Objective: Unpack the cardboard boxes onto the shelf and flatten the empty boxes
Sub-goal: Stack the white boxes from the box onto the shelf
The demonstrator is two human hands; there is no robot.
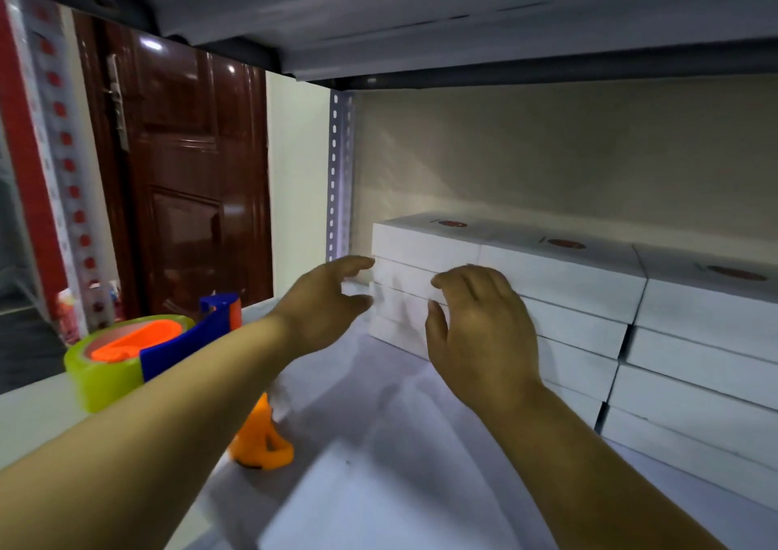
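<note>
Flat white boxes with red round stickers on top stand in three stacks along the back of the white shelf (358, 389). My left hand (324, 305) reaches to the left end of the leftmost stack (404, 271), fingers loosely spread, fingertips at its corner. In front of the same stack my right hand (480, 335) hovers, fingers relaxed and slightly curled, holding nothing. The middle stack (581, 288) and the right stack (707, 339) stand apart from both hands. A blurred white box (358, 503) lies at the shelf's front edge.
A tape dispenser (143, 351) with a green roll, blue frame and orange handle lies on the shelf at the left. The perforated grey upright (339, 170) stands at the back left corner. Another shelf board (463, 36) hangs close overhead. A dark red door (189, 170) is behind.
</note>
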